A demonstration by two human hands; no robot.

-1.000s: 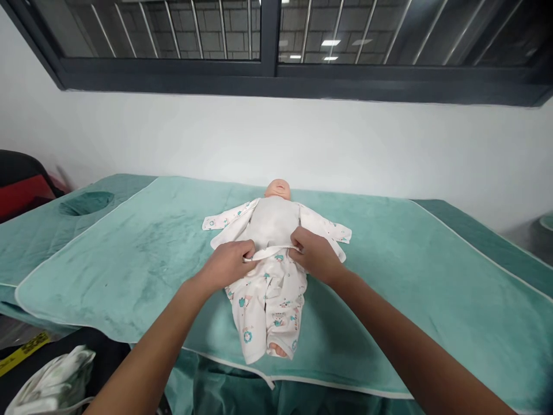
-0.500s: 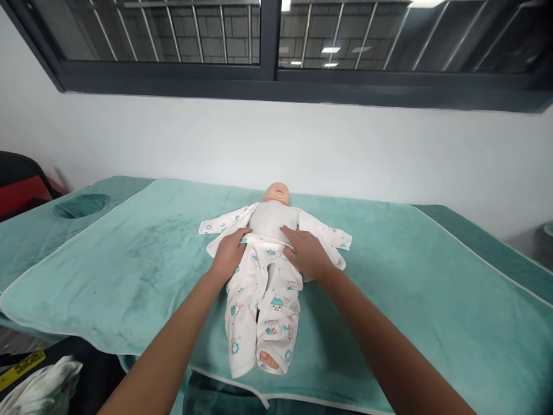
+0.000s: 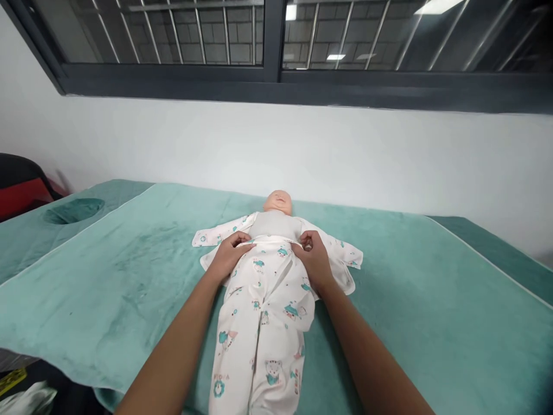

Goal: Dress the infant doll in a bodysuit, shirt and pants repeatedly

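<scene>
Gripping printed trousers by the waistband | left hand: nearly closed on it | right hand: pinching it

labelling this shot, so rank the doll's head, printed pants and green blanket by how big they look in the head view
Largest to smallest:
1. green blanket
2. printed pants
3. doll's head

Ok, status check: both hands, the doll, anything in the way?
Left hand, right hand at waistband of trousers, grip unclear. Doll on its back, waistband across its belly. Open jacket spread beside both hands; nothing seen blocking.
</scene>
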